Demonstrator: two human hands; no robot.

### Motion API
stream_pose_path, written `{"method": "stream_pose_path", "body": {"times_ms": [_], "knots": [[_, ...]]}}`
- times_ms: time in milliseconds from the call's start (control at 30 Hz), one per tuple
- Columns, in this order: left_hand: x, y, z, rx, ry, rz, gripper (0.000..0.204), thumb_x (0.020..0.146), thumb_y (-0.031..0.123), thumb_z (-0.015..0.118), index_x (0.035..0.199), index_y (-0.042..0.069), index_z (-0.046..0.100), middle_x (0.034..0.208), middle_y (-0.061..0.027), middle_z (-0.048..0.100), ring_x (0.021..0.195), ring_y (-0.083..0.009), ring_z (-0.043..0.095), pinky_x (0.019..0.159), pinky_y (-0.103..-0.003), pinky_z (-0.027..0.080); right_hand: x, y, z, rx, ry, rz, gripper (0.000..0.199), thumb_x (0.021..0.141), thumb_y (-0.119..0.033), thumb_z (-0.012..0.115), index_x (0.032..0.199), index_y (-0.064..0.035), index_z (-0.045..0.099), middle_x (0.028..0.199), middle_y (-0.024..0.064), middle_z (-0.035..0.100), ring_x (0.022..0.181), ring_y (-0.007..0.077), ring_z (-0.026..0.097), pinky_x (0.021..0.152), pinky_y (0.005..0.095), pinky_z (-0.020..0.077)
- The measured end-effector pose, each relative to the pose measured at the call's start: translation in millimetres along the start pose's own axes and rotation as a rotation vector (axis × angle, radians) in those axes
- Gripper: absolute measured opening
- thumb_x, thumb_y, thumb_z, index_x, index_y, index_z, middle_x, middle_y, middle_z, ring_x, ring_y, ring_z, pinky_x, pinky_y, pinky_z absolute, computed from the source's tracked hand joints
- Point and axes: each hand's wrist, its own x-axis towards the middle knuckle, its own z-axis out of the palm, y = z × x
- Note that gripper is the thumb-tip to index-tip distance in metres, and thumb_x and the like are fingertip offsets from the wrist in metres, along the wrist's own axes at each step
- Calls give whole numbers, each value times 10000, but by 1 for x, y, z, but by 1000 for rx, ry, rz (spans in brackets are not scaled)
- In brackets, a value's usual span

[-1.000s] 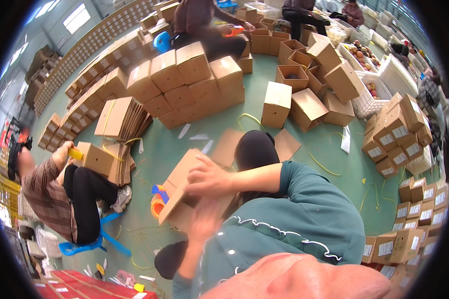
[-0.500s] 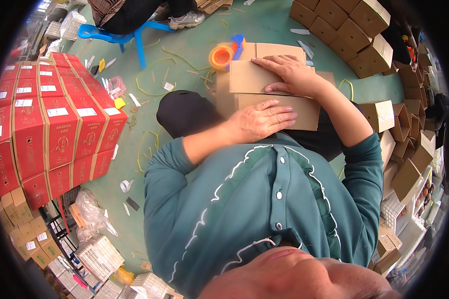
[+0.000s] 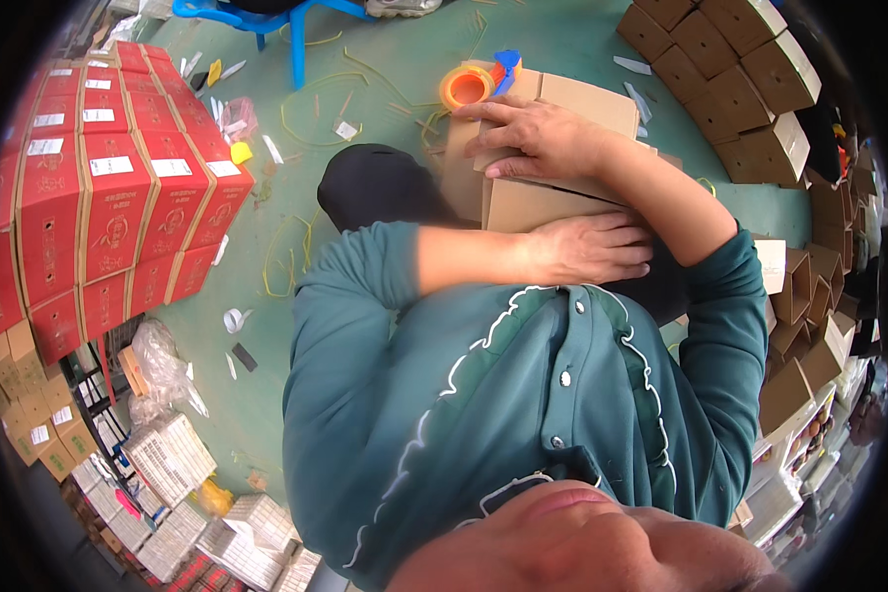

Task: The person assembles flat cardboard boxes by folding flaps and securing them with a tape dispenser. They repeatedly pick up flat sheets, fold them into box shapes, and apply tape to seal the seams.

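Left hand [image 3: 594, 249] and right hand [image 3: 535, 136] have slid across the cardboard box [image 3: 523, 205], palms down, clasping nothing; folding seems underway, next wanting even pressure.

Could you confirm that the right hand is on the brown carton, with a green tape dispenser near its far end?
Not quite: in the head view, the tape dispenser near the far end of the brown carton is orange and blue. The right hand is on the carton.

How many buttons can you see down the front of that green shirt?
3: one button nearest the left hand, a middle button, and a third button by the collar. Others may be hidden.
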Motion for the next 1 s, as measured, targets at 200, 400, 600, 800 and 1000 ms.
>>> {"method": "stream_pose_path", "body": {"times_ms": [200,400,600,800,1000], "knots": [[8,-1,27,-57,34,-7,206,747,205,558,930,112,585,1080,-45,570,1209,-250,487,1125,-425,315,-2,8,0,41,-21,-17,178,918,-275,612,1023,-149,680,1159,20,591,1205,284,516,943,440,463],[-6,-10,22,-215,70,-22,226,776,227,551,971,114,575,1118,-48,567,1245,-261,464,1133,-444,298,-4,6,2,22,39,-44,181,898,-269,629,1037,-168,688,1186,-3,597,1206,285,531,932,430,475],[-7,-9,14,-243,-189,-28,367,843,233,506,1197,152,553,1314,-41,513,1332,-258,396,1157,-471,241,-15,0,13,-22,177,-15,341,896,-282,624,1218,-174,591,1229,20,580,1042,269,603,806,414,501],[1,-12,5,-304,-413,-91,430,883,240,474,1304,177,536,1390,-43,492,1364,-223,380,1145,-440,280,-27,-16,11,-161,134,478,709,843,-464,650,1411,-110,419,1251,130,577,1069,320,603,863,431,499],[-12,-1,31,-476,-54,-175,344,905,313,464,1195,148,548,1331,-50,503,1315,-272,420,1116,-449,324,-27,-24,16,-290,121,454,651,859,-504,615,1301,-48,471,1072,134,624,933,286,643,790,394,511]]}}
